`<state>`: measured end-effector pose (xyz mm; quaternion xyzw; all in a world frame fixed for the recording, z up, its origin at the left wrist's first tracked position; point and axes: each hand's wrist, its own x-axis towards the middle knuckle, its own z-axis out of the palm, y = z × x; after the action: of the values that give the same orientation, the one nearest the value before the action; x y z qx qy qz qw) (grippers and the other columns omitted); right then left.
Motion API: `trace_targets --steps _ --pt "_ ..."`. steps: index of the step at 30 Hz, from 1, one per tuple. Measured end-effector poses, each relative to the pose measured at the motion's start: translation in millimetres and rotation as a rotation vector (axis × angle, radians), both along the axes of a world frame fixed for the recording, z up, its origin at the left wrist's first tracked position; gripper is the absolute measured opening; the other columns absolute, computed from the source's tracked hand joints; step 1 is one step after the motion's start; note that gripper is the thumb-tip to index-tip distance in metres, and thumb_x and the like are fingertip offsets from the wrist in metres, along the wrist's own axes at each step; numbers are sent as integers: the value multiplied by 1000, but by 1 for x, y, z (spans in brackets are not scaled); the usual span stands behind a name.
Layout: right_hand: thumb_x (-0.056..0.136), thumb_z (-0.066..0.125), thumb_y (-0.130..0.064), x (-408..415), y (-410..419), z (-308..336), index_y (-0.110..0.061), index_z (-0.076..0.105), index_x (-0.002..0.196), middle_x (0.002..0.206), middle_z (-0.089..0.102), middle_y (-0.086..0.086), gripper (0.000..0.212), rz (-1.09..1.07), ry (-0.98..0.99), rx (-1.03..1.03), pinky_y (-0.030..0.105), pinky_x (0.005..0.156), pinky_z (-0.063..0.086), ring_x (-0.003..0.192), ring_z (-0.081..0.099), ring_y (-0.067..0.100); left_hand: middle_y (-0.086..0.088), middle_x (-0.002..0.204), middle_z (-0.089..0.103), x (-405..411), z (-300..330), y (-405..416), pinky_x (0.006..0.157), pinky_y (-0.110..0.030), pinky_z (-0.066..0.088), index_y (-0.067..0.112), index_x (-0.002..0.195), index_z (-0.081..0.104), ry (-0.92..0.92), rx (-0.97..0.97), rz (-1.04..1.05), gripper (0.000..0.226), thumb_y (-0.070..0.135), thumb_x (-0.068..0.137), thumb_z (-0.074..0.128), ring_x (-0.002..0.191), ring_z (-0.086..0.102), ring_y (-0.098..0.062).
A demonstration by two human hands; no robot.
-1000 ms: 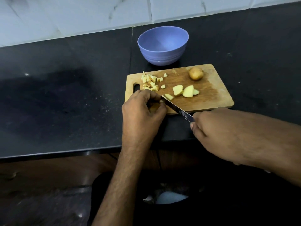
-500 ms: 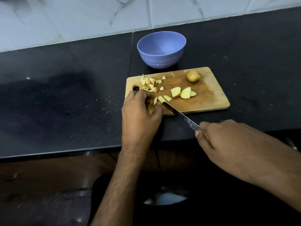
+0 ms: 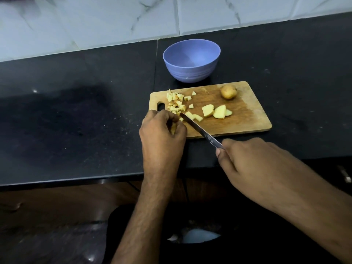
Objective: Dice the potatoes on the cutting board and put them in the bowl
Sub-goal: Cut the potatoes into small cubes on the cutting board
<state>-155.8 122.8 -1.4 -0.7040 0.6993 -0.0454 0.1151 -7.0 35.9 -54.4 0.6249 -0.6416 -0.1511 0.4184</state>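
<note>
Head view: my left hand curls its fingers around a potato piece on the cutting board; my right hand grips the knife. Diced potato sits nearby, bowl behind on the tabletop.

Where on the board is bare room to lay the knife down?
Bare wood lies on the cutting board right of the potato slices, below the whole potato. The left end is crowded: diced pieces, left hand, knife.
</note>
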Motion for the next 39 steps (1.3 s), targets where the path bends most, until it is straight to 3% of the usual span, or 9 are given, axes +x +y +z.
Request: trace_targets --steps 5,8,12,15,19,23,27,33,39 --pt "104 25 -45 5 -15 -4 -31 39 84 71 50 -9 28 22 53 31 24 48 31 60 46 4 9 91 58 0 0 0 83 -31 52 21 89 73 4 -11 -12 4 19 87 72 89 57 -10" --pt "104 33 -40 3 -20 1 -28 43 85 74 53 -7 25 40 30 173 25 51 36 63 50 7 7 91 58 1 -1 -1 83 -32 52 20 89 73 13 -19 -7 3 18 88 71 89 58 -11" --pt "105 36 -30 -3 -22 13 -23 39 76 69 42 -9 30 31 71 174 24 56 35 58 37 4 6 97 60 1 -2 -1 85 -31 51 17 98 71 -1 -17 14 8 17 91 67 93 58 -11" --pt "104 31 -41 -10 -20 24 -29 40 74 71 48 -9 34 50 93 181 22 51 32 59 42 3 7 104 64 2 -2 0 87 -22 49 16 108 69 23 -57 22 15 12 96 61 96 58 -5" --pt "102 28 -47 -12 -20 25 -30 38 71 67 51 -7 36 28 53 92 23 48 27 55 45 5 7 108 66 0 -1 0 86 -23 50 15 115 66 45 -65 -7 18 16 99 57 97 61 -5" --pt "103 31 -44 -9 -29 8 -31 35 70 66 52 -7 36 15 -34 -12 22 47 26 55 48 5 7 110 57 -1 -2 0 80 -20 47 20 115 64 -33 -15 -64 25 29 93 69 96 57 -7" --pt "103 32 -44 -10 -40 -12 -31 45 81 66 56 -6 29 19 -98 -83 24 47 30 57 53 7 7 109 54 -1 -1 -2 77 -21 44 23 120 57 -32 -9 -60 35 30 89 74 92 54 -6" --pt "104 32 -41 -15 -43 -20 -25 54 86 64 58 -5 33 15 -137 -134 22 46 33 52 53 8 10 108 48 3 -2 -10 74 -13 43 25 108 63 -50 -2 -77 18 25 91 72 92 52 4" --pt "104 34 -40 -17 -42 -19 -26 48 79 64 57 -5 32 -14 -175 -145 22 45 32 49 51 7 11 96 52 10 7 -35 71 -14 44 23 98 69 -137 -36 -125 11 16 90 74 84 53 1"
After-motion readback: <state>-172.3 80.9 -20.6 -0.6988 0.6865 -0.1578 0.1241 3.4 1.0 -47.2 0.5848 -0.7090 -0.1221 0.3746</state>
